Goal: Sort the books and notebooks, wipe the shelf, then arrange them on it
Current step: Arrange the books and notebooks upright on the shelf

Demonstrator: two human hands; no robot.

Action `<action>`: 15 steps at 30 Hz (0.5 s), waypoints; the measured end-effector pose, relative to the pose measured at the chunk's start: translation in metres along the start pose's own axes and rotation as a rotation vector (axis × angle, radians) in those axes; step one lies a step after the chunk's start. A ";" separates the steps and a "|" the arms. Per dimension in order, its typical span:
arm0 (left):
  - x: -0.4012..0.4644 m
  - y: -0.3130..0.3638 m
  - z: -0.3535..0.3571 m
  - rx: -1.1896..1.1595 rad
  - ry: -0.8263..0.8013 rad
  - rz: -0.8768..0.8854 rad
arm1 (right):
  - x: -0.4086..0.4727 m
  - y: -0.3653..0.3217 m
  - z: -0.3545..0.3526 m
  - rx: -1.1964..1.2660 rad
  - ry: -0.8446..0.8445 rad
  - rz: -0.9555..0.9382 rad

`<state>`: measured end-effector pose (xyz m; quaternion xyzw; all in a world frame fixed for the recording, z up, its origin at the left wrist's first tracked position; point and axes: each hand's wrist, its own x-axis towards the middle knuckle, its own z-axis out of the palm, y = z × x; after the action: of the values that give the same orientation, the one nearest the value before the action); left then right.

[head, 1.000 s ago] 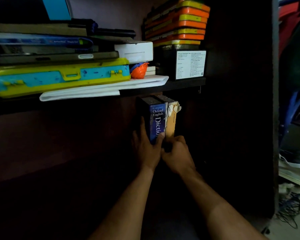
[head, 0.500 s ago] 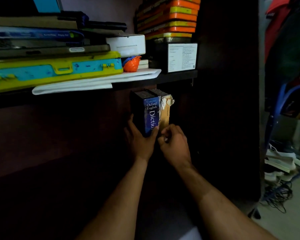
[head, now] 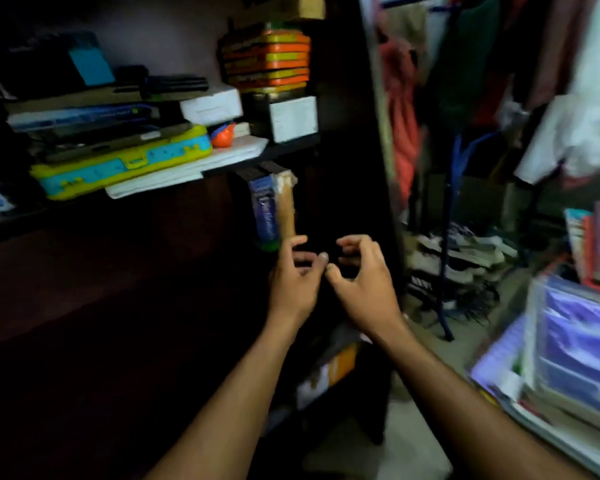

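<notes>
A blue dictionary (head: pixel 264 213) stands upright on the dark lower shelf (head: pixel 118 306), with a worn tan book (head: pixel 287 209) pressed against its right side. My left hand (head: pixel 293 278) hovers just below and right of the two books, fingers loosely curled, holding nothing. My right hand (head: pixel 359 275) is beside it, fingers also loosely curled and empty. Neither hand touches the books. A pile of notebooks and books (head: pixel 565 358) lies at the lower right. The frame is blurred by motion.
The upper shelf carries a yellow-and-blue case (head: pixel 125 168), a white box (head: pixel 212 105), stacked orange-and-yellow tins (head: pixel 267 60) and flat books. Clothes (head: pixel 499 81) hang at the right, with shoes (head: pixel 458 251) on the floor. A dark cabinet side panel (head: pixel 371 133) divides shelf from room.
Both hands have let go of the two upright books and drawn back toward me. The view has swung right, bringing the clothes and the notebook pile into sight.
</notes>
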<state>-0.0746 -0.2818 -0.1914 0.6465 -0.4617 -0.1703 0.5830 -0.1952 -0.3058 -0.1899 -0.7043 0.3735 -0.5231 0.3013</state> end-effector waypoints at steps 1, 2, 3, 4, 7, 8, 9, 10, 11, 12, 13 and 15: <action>-0.022 0.018 0.004 0.020 -0.063 0.031 | -0.022 -0.012 -0.024 -0.015 -0.003 0.003; -0.050 0.043 0.017 0.013 -0.141 0.069 | -0.048 -0.025 -0.060 -0.050 0.004 -0.004; -0.072 0.063 0.025 0.025 -0.214 0.111 | -0.069 -0.035 -0.085 -0.070 -0.015 -0.002; -0.106 0.086 0.047 0.005 -0.311 0.143 | -0.098 -0.046 -0.127 -0.126 -0.014 0.009; -0.176 0.144 0.092 -0.032 -0.516 0.236 | -0.147 -0.073 -0.226 -0.331 -0.014 0.019; -0.194 0.160 0.105 -0.054 -0.574 0.265 | -0.157 -0.083 -0.256 -0.411 -0.029 0.040; -0.219 0.182 0.122 -0.068 -0.652 0.299 | -0.173 -0.095 -0.294 -0.503 -0.035 0.058; -0.235 0.197 0.134 -0.061 -0.713 0.329 | -0.183 -0.104 -0.321 -0.576 -0.052 0.064; -0.250 0.208 0.144 -0.049 -0.771 0.351 | -0.192 -0.108 -0.345 -0.632 -0.064 0.067; -0.266 0.219 0.158 -0.028 -0.827 0.367 | -0.206 -0.115 -0.373 -0.687 -0.072 0.090; -0.279 0.229 0.168 0.014 -0.858 0.370 | -0.219 -0.120 -0.396 -0.745 -0.081 0.125; -0.307 0.244 0.184 0.078 -0.911 0.358 | -0.247 -0.123 -0.440 -0.878 -0.074 0.237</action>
<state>-0.4700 -0.1212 -0.1147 0.4381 -0.7796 -0.3156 0.3173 -0.6357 -0.0466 -0.0968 -0.7359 0.6269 -0.2517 0.0450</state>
